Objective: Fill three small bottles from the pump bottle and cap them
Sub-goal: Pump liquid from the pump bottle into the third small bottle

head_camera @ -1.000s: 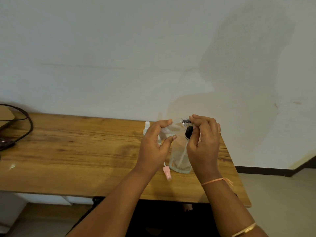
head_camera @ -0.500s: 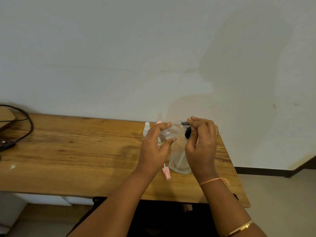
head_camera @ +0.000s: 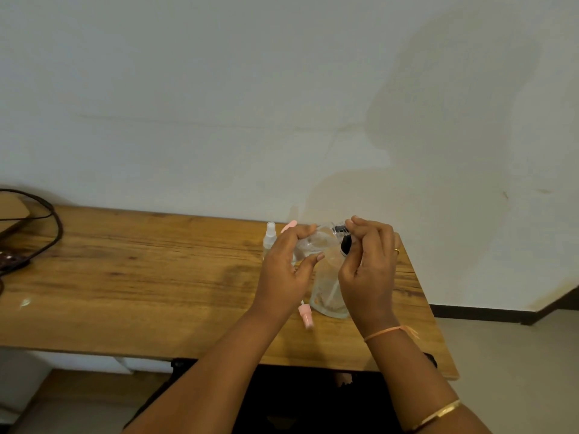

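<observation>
A clear pump bottle (head_camera: 327, 286) with a black pump head (head_camera: 345, 245) stands near the right end of the wooden table (head_camera: 141, 277). My right hand (head_camera: 369, 270) is curled around the pump head, fingertips pinching at the nozzle. In my left hand (head_camera: 286, 270) is a small clear bottle (head_camera: 313, 242), tilted on its side with its mouth at the nozzle. A pink tip (head_camera: 289, 226) shows past my left fingers. A small pink cap (head_camera: 306, 314) lies on the table between my wrists. Another small bottle with a white sprayer (head_camera: 270, 238) stands upright behind my left hand.
Black cables (head_camera: 47, 227) and a brown object lie at the table's far left end. The table backs onto a pale wall (head_camera: 282, 104). Its right edge drops to the floor (head_camera: 517, 355) close to my right forearm.
Both hands stay at the pump head with the small bottle held to the nozzle. They have shifted only slightly.
</observation>
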The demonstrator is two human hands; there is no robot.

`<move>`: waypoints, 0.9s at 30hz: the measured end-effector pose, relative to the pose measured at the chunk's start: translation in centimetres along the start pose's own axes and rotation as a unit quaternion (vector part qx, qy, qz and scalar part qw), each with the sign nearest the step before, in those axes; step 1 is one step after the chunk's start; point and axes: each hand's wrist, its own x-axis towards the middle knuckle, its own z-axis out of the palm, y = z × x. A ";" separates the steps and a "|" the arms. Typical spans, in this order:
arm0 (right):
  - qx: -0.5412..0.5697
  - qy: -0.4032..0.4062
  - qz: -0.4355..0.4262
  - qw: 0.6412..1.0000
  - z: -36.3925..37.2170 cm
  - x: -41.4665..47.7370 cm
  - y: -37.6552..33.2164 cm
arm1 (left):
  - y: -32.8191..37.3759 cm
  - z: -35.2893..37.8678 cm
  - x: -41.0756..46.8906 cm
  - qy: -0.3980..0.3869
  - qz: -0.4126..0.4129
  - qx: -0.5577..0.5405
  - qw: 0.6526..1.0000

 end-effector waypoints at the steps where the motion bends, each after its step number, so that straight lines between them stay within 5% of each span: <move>1: 0.002 0.003 0.003 1.000 0.0 0.1 -0.2 | 0.0 0.0 -0.1 0.001 0.000 -0.004 1.000; 27: -0.013 0.025 -0.004 1.000 -0.8 0.6 -0.8 | 0.4 -0.2 -0.4 0.020 0.050 0.015 0.998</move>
